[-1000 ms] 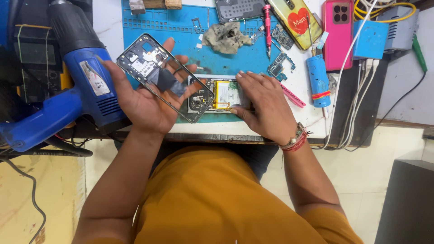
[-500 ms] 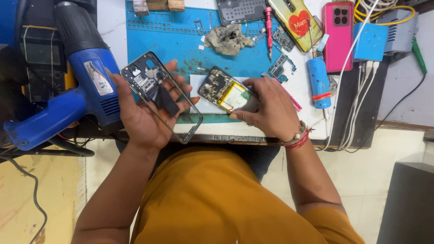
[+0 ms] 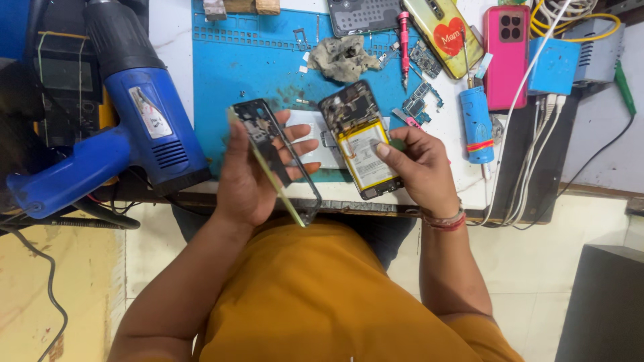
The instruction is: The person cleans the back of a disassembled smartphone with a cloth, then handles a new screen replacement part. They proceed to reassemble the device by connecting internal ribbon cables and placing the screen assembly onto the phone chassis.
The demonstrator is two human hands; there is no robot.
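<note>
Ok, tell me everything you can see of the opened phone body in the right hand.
The opened phone body is a dark rectangular slab with its back cover off. A yellow-edged battery with a pale label fills its lower half; above it lie dark, brownish circuit parts. It is tilted, its top leaning toward the blue work mat and its bottom near the table edge. The right hand grips its right side, thumb on the battery. The left hand holds a separate phone frame beside it, apart.

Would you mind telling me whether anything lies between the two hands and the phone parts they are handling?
Nothing visible does. The left hand already grips the phone frame, tilted on edge, and the right hand holds the opened phone body with its yellow battery above the blue mat.
</note>
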